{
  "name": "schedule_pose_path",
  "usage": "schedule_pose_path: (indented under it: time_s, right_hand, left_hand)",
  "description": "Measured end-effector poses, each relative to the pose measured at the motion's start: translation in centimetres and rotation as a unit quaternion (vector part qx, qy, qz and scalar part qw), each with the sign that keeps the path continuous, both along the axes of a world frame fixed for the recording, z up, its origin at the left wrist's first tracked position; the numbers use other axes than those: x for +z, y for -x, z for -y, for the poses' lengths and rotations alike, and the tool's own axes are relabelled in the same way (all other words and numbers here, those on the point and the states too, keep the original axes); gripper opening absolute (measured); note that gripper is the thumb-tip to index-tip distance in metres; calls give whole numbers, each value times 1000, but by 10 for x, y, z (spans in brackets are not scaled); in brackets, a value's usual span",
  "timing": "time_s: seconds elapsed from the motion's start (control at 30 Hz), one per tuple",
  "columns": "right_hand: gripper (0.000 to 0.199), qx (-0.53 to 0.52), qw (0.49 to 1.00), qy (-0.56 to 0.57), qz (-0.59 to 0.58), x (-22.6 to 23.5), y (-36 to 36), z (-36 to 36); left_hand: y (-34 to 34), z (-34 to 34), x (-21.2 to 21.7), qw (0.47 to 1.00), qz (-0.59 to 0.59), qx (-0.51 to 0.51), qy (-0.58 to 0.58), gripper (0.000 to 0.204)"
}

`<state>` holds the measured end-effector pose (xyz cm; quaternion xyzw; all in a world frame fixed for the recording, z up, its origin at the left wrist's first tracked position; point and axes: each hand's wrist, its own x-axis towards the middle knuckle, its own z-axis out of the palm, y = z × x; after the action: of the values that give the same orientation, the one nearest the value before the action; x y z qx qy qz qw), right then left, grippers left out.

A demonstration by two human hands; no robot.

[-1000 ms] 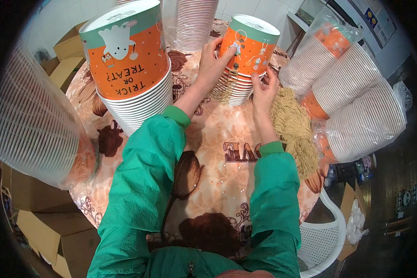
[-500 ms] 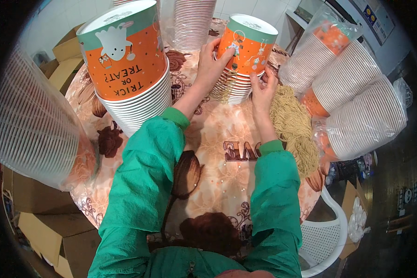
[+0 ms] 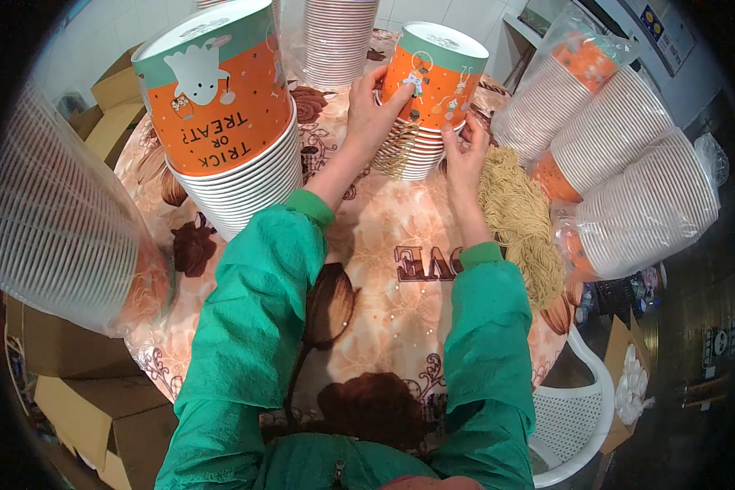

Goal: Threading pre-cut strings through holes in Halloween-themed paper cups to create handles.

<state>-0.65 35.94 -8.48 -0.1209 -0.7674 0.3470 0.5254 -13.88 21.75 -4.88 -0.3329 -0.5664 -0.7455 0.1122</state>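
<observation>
At the far middle of the table stands an upside-down stack of orange paper buckets with green bases. My left hand (image 3: 371,118) is closed round the left side of the top paper bucket (image 3: 445,82), its thumb on the printed front. My right hand (image 3: 467,155) grips the lower right, with the thumb near the rim and the fingers partly hidden round the side. Tan strands of cord (image 3: 397,151) hang over the stacked rims (image 3: 423,163) below my left hand. Beside my right wrist lies a bundle of tan cord (image 3: 516,220).
A taller bucket stack (image 3: 229,171) stands left of my left forearm, and a bagged stack (image 3: 65,220) leans at the far left. Bagged stacks (image 3: 641,208) lie along the right. Below the table are a white chair (image 3: 572,425) and cardboard boxes (image 3: 73,408).
Hardly anything differs. Both hands keep their places on the bucket, and the whole view has shifted very slightly.
</observation>
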Motion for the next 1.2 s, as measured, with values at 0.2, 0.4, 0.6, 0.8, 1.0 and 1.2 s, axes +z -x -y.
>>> schedule_pose_path:
  time_s: [0.2, 0.4, 0.6, 0.8, 1.0, 1.2]
  right_hand:
    - [65, 28, 999, 41, 0, 3, -2, 3]
    - [67, 38, 998, 44, -1, 2, -2, 3]
    - [67, 19, 999, 32, 0, 0, 0, 5]
    - [68, 23, 999, 37, 6, 1, 0, 10]
    - [67, 1, 1000, 3, 14, -3, -2, 0]
    - [66, 25, 998, 62, 21, 2, -3, 13]
  left_hand:
    - [1, 0, -3, 1000, -7, 9, 3, 68]
    - [-1, -1, -4, 1000, -9, 9, -5, 67]
    - [-1, 0, -4, 1000, -1, 4, -14, 66]
    - [1, 2, -4, 1000, -10, 28, 8, 67]
    - [-9, 0, -3, 999, -15, 31, 0, 67]
    - [6, -1, -15, 999, 29, 13, -17, 62]
